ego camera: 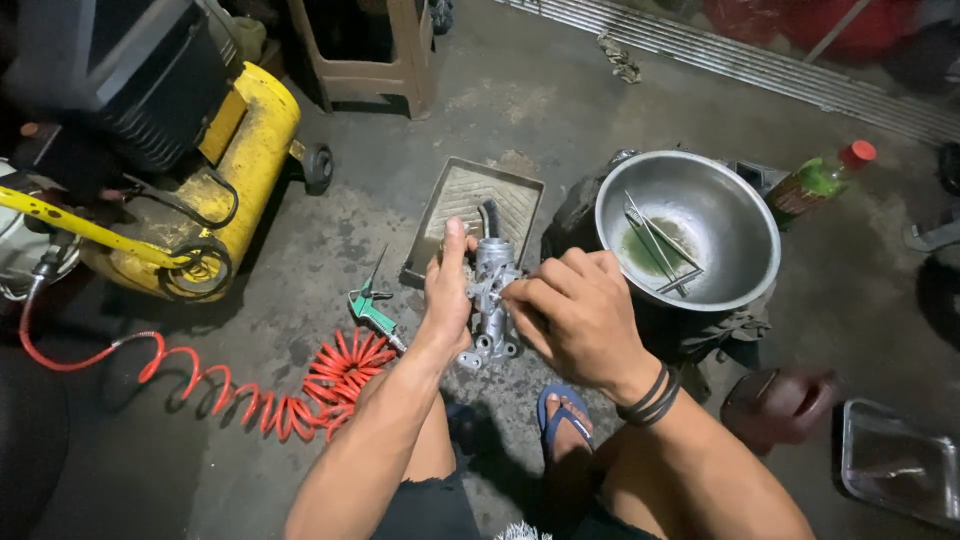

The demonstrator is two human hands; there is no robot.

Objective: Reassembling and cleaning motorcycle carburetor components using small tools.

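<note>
My left hand grips a grey cast-metal engine part, a carburetor-like body with a short black hose on top, and holds it upright above the concrete floor. My right hand rests against the part's right side, its fingertips pinching a small fitting on it. Two dark bands circle my right wrist. My knees and a foot in a blue sandal show below the hands.
A metal tray lies just behind the part. A steel bowl with greenish liquid and thin tools stands at right, a green bottle beyond it. A yellow air compressor, red coiled hose and green blow gun lie at left. Another metal tray sits at lower right.
</note>
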